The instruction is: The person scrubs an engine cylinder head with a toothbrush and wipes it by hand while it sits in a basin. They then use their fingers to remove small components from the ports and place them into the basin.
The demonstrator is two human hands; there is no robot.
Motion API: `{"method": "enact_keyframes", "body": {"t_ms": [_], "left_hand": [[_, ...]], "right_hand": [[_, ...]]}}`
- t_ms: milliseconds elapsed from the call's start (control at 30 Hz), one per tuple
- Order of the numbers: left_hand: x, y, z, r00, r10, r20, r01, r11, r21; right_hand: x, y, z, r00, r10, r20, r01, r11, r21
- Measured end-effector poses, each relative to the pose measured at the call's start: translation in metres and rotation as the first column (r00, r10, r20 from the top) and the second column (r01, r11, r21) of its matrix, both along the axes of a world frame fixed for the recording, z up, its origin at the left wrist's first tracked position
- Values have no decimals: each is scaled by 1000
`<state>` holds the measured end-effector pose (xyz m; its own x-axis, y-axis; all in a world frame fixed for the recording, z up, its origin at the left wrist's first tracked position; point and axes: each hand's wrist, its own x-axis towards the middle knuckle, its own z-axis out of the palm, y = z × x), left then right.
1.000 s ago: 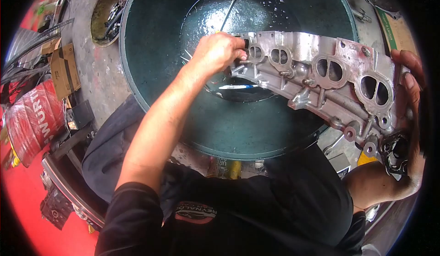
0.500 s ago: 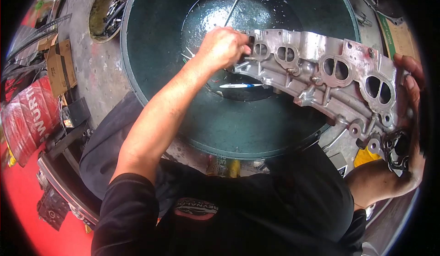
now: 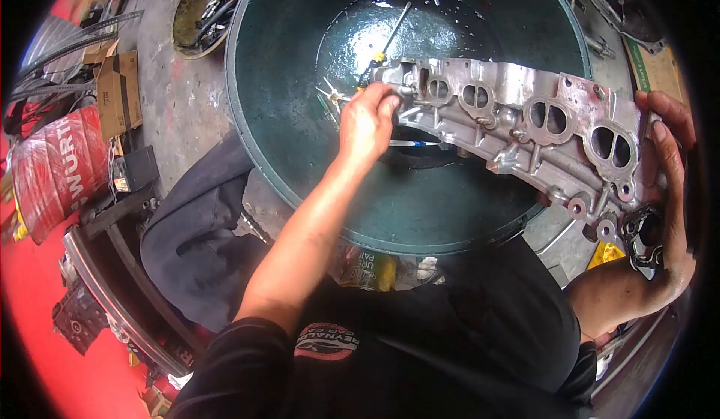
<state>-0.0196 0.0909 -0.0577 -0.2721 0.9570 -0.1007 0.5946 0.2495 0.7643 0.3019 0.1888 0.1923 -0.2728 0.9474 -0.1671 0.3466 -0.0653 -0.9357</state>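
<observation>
A grey metal cylinder head (image 3: 517, 123) with several oval ports is held up over a dark green tub (image 3: 390, 224). My left hand (image 3: 365, 126) is at its left end, fingers curled against the lower edge; the fingertips are partly hidden. At the other end, my right hand (image 3: 675, 149) grips the cylinder head, thumb on the near face and fingers behind. A long thin-shafted tool with a yellow and black handle (image 3: 378, 59) lies in the tub just beyond my left hand. Below the cylinder head shows a white and blue pen-like object (image 3: 412, 144).
Wet liquid glints on the tub's floor. Several small thin tools (image 3: 330, 96) lie at its left. Outside are a basin of metal parts (image 3: 206, 14), a cardboard box (image 3: 118, 95), a red drum (image 3: 60, 171) and a paint can (image 3: 367, 267).
My left hand has moved from the top of the cylinder head's left end down to its lower edge, uncovering that end and the yellow handle. My right hand keeps its grip.
</observation>
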Motion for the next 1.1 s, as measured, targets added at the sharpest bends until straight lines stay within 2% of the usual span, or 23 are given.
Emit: {"method": "enact_keyframes", "body": {"t_ms": [33, 133, 233, 267, 367, 400, 500, 567, 667, 733, 800, 833, 900, 1000, 1033, 1067, 1100], "left_hand": [[4, 10, -3, 998, 46, 40, -44, 998, -50], [13, 33, -14, 974, 41, -225, -4, 987, 161], [24, 37, -9, 982, -27, -185, 42, 996, 75], [28, 35, -10, 986, -79, -149, 94, 991, 94], [27, 32, -2, 997, -69, 24, 68, 997, 41], [25, 31, 0, 995, -87, 41, 88, 996, -32], [32, 28, 1, 999, -47, 9, 47, 998, -52], [36, 41, -9, 1000, -8, -14, 9, 999, 43], [41, 49, -14, 998, 19, -64, -14, 997, 79], [35, 38, -11, 989, -73, -125, 78, 996, 35], [27, 40, -13, 983, -125, -133, 120, 992, -47], [26, 46, -17, 987, -89, -131, 91, 996, 12], [31, 55, -20, 992, -31, -122, 47, 991, 127], [29, 45, -4, 998, -65, -2, 65, 994, -83], [26, 43, 0, 998, -58, 18, 61, 986, -157], [26, 49, -3, 997, -74, -26, 73, 996, -58], [31, 59, -7, 999, 0, -35, 1, 1000, 23]], "right_hand": [[1, -1, 1, 1000, -1, -7, 1, 1000, -11], [4, 0, 0, 1000, 7, -25, -8, 1000, -17], [6, 3, -3, 1000, 16, 15, -17, 998, 54], [7, 3, -5, 1000, 22, 15, -23, 997, 76], [8, 4, -8, 999, 46, -25, -43, 994, 98], [5, 3, -7, 999, 33, -7, -32, 994, 102], [-3, 1, -2, 1000, -8, 2, 8, 996, 84], [0, 0, -5, 1000, -19, 18, 17, 996, 89], [-4, 2, 1, 997, -43, 69, 40, 998, 44], [-5, 1, 9, 997, -81, -7, 80, 995, -54], [-2, 4, 3, 998, -7, 58, 4, 999, 35], [-1, 6, 0, 995, 26, 91, -33, 996, 79], [1, 8, 2, 998, 24, 58, -26, 999, 37], [-2, 5, 9, 999, 0, -42, -2, 998, -58], [-3, 6, 6, 1000, 1, -4, -1, 1000, -20], [-4, 6, 4, 999, -1, 36, 0, 1000, 18], [-5, 6, 2, 997, -5, 75, 1, 998, 56]]}}
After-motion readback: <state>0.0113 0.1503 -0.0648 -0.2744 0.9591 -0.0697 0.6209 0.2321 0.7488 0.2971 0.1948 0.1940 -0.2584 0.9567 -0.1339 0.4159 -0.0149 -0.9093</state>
